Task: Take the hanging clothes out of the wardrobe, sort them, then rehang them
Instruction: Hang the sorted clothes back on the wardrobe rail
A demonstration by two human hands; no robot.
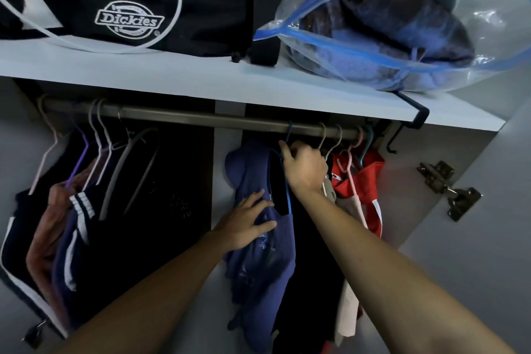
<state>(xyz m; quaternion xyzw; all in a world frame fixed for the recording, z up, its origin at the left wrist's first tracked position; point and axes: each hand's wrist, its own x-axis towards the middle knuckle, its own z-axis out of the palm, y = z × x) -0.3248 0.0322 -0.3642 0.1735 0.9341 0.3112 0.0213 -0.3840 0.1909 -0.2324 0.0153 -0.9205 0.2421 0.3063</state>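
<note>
Evidently little is done: the blue hanger (pixel 288 181) is clamped by the right hand (pixel 304 171), the purple garment (pixel 264 253) steadied by the flat left hand (pixel 247 224), while many clothes remain on the rail (pixel 201 119).

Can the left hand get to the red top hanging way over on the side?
Probably not straight away. The left hand rests on the blue garment, and the right hand, gripping the blue hanger, sits between it and the red top.

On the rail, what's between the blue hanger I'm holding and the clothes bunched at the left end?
Head view: a bare stretch of rail separates the blue hanger, gripped by the right hand, from the left group of hangers. Nothing hangs there.
</note>
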